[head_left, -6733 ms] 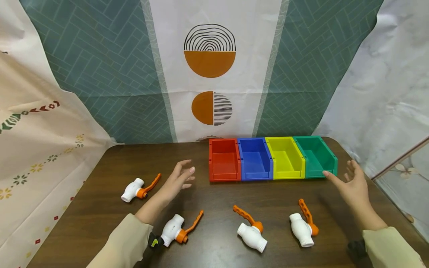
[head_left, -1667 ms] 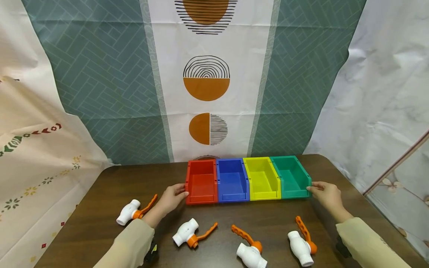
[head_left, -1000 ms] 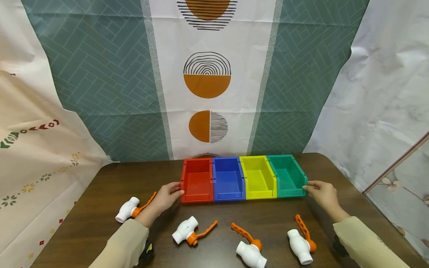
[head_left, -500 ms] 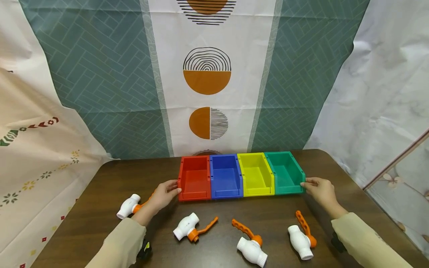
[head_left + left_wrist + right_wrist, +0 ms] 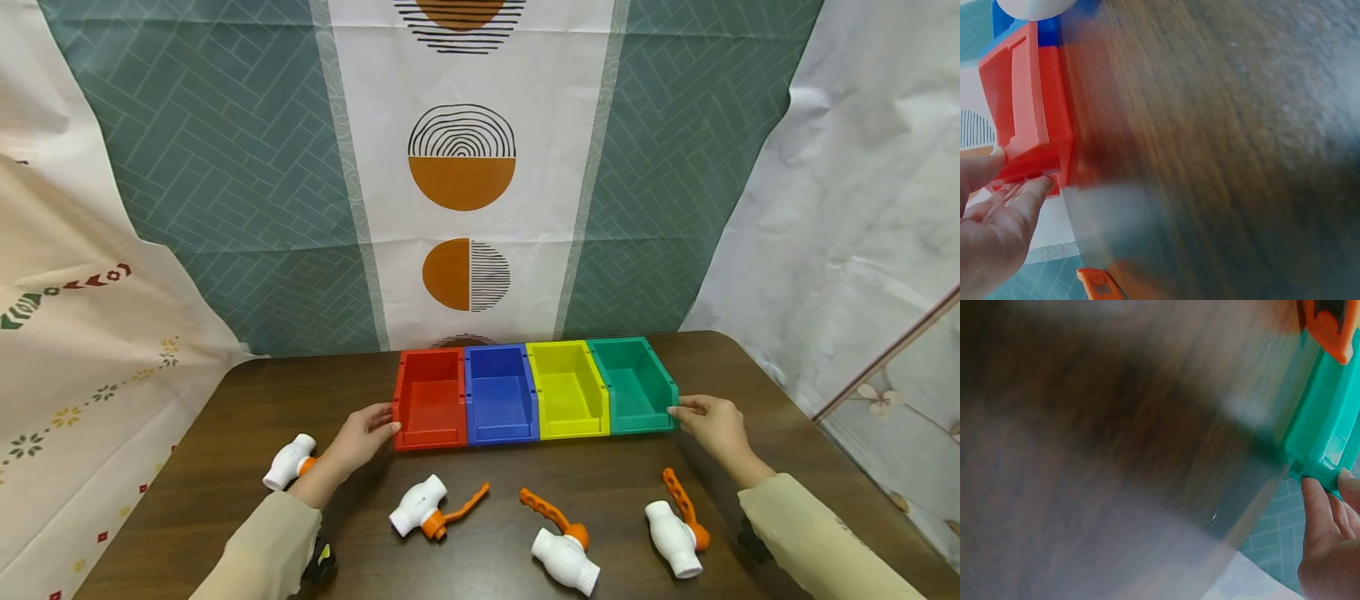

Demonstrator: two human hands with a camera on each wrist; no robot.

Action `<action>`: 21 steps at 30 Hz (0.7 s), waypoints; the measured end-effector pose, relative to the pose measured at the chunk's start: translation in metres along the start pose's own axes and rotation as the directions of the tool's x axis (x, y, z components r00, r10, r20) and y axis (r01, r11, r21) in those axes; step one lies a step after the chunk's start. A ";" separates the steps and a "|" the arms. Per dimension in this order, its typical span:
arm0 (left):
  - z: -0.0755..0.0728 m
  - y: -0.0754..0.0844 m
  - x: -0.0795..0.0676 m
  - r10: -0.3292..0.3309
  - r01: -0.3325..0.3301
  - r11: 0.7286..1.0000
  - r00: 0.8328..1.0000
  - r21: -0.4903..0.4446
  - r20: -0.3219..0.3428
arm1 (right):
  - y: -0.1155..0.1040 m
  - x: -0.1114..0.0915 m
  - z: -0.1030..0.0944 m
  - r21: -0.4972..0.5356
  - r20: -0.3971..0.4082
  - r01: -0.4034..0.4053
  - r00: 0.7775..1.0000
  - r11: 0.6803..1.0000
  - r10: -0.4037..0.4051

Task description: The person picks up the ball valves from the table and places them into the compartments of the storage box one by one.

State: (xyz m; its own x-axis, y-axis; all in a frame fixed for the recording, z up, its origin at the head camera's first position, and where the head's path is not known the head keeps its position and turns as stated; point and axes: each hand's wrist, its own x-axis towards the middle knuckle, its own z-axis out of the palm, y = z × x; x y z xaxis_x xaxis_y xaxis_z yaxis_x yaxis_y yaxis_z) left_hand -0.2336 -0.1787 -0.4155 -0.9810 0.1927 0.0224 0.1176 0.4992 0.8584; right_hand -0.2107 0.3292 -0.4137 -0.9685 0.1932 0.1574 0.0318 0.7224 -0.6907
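A row of four joined open-front bins stands at the back of the dark wood table: red (image 5: 431,408), blue (image 5: 501,398), yellow (image 5: 568,393) and green (image 5: 633,392). My left hand (image 5: 365,435) grips the red bin's left side near the front corner. In the left wrist view, the thumb lies at the rim of the red bin (image 5: 1054,106) and the fingers press low on its side. At the other end, my right hand (image 5: 716,429) pinches the front right corner of the green bin (image 5: 1310,431), thumb on the rim. Nothing lies in the bins.
Several white ball valves with orange levers lie in front of the bins: one (image 5: 285,462) partly behind my left forearm, one (image 5: 417,505) left of centre, one (image 5: 564,562) near the front, one (image 5: 672,540) by my right forearm. A patterned cloth (image 5: 292,183) hangs behind the table.
Both hands, earlier open and apart from the bins, now hold the row's two ends. The whole row has slid left along the table. The valve left of centre has shifted slightly right.
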 end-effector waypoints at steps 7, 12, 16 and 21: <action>-0.003 -0.002 -0.004 0.000 0.000 1.000 1.000 -0.015 0.008 | -0.002 -0.001 0.002 -0.001 0.002 0.008 1.000 1.000 -0.008; -0.005 -0.004 -0.006 0.000 0.000 1.000 1.000 -0.027 0.012 | -0.006 -0.002 0.003 0.004 0.009 0.005 1.000 1.000 -0.005; -0.008 -0.007 -0.007 -0.011 0.012 0.999 1.000 -0.038 0.015 | -0.009 -0.003 0.005 0.012 0.009 -0.002 1.000 1.000 0.002; -0.011 -0.007 -0.009 -0.031 0.033 0.997 0.999 -0.067 0.023 | -0.012 -0.005 0.008 0.031 0.015 -0.011 1.000 0.999 0.011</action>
State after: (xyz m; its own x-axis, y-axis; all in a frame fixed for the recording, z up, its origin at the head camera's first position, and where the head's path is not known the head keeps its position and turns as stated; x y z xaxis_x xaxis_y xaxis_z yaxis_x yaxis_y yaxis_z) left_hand -0.2272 -0.1930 -0.4162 -0.9803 0.1969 -0.0164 0.0749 0.4471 0.8913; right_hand -0.2080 0.3143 -0.4119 -0.9716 0.1910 0.1395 0.0349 0.6992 -0.7141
